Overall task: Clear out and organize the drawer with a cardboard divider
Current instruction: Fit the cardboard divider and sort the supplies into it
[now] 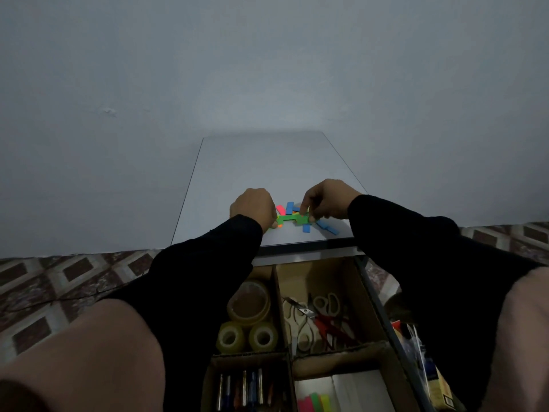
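We had both hands on the sticky strips (292, 217) atop the desk (267, 171), at twelve o'clock from the open drawer (375, 304); left hand (252, 207) curled over one end, right hand (325, 200) pinching a green strip (303, 219); loose blue strips (326, 227) near the edge might have slid off, we judged.

Dim, bluish light with dark corners (wide-angle bending at edges), soft focus throughout.

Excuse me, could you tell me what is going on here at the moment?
A person is gathering coloured sticky tabs on the white cabinet top. The right hand pinches a green tab; the left hand rests on the pile's other end. Below, the cardboard divider already separates tape rolls, scissors and pens.
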A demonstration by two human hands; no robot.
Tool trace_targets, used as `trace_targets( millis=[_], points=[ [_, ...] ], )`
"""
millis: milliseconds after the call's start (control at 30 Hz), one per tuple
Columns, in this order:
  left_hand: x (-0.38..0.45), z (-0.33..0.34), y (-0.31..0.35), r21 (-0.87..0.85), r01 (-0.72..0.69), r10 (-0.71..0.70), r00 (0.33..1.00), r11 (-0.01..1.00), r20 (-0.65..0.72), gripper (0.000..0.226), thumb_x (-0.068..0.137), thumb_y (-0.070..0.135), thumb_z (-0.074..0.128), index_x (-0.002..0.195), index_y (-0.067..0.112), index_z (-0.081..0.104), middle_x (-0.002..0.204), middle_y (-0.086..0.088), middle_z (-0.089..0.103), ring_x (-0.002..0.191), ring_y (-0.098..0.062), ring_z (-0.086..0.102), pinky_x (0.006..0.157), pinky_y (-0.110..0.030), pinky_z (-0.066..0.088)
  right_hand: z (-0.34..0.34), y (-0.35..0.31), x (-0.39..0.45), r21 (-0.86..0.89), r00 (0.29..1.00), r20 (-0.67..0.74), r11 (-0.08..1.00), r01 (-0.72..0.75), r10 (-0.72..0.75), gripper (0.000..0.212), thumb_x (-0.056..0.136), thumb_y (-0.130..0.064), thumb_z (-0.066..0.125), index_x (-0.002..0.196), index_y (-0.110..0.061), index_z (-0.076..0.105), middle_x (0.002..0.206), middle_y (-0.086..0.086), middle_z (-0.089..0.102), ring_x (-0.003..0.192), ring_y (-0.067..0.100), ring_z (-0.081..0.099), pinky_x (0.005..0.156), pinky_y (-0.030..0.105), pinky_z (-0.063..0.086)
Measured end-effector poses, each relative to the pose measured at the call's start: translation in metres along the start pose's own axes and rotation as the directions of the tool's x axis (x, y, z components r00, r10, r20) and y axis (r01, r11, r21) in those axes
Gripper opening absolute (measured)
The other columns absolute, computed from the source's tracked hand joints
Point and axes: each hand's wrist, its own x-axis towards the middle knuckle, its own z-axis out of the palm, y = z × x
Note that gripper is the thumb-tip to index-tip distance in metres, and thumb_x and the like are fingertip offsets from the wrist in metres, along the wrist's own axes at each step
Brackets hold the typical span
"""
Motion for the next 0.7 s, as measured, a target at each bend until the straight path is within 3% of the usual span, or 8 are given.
trace_targets(
  millis=[100,167,300,533,700],
  points=[
    [0.002,-0.004,-0.004,0.006,-0.047,0.047,0.998,0.999,0.032,0.025,0.077,0.013,0.076,0.101,0.01,0.073,0.107,-0.01,0.068,0.1,-0.025,0.062,0.084,-0.03,0.049,0.001,-0.006,0.0,-0.293,0.993,0.054,0.949,0.114,-0.103,0.029,0.086,-0.004,0.061,0.113,-0.014,0.067,0.107,0.006,0.067,0.091,0.016,0.06,0.082,0.02,0.043],
    [0.003,-0.004,-0.005,0.029,-0.061,0.06,0.997,0.998,0.038,0.024,0.077,0.011,0.074,0.101,0.005,0.072,0.106,-0.012,0.068,0.099,-0.025,0.062,0.084,-0.031,0.05,0.004,-0.007,0.001,-0.408,0.99,0.065,0.902,0.141,-0.125,0.032,0.089,-0.002,0.054,0.115,-0.016,0.066,0.114,0.007,0.065,0.103,0.02,0.058,0.086,0.022,0.041],
    [0.001,-0.002,-0.005,0.098,-0.102,0.099,0.995,0.99,0.033,0.022,0.077,0.013,0.073,0.098,0.004,0.071,0.104,-0.011,0.068,0.096,-0.025,0.063,0.082,-0.032,0.052,0.012,-0.004,0.002,-0.455,0.99,0.042,0.88,0.137,-0.133,0.034,0.088,0.002,0.049,0.111,-0.016,0.067,0.115,0.006,0.063,0.105,0.022,0.057,0.079,0.021,0.038],
    [-0.006,-0.001,-0.01,0.2,-0.134,0.138,0.99,0.971,-0.006,0.022,0.084,0.025,0.068,0.103,0.012,0.07,0.106,-0.006,0.066,0.096,-0.023,0.062,0.079,-0.031,0.05,0.015,0.007,0.003,-0.516,0.985,0.032,0.841,0.16,-0.168,0.03,0.091,-0.007,0.052,0.117,-0.019,0.063,0.119,0.007,0.059,0.11,0.022,0.054,0.091,0.028,0.042],
    [-0.01,-0.003,-0.011,0.23,-0.163,0.175,0.984,0.959,-0.035,0.016,0.086,0.021,0.065,0.097,0.011,0.07,0.102,-0.007,0.067,0.093,-0.024,0.062,0.076,-0.031,0.049,0.015,0.009,0.002,-0.513,0.978,-0.008,0.841,0.174,-0.207,0.023,0.091,-0.009,0.055,0.111,-0.014,0.064,0.118,0.008,0.054,0.107,0.023,0.053,0.08,0.023,0.036]
  ],
)
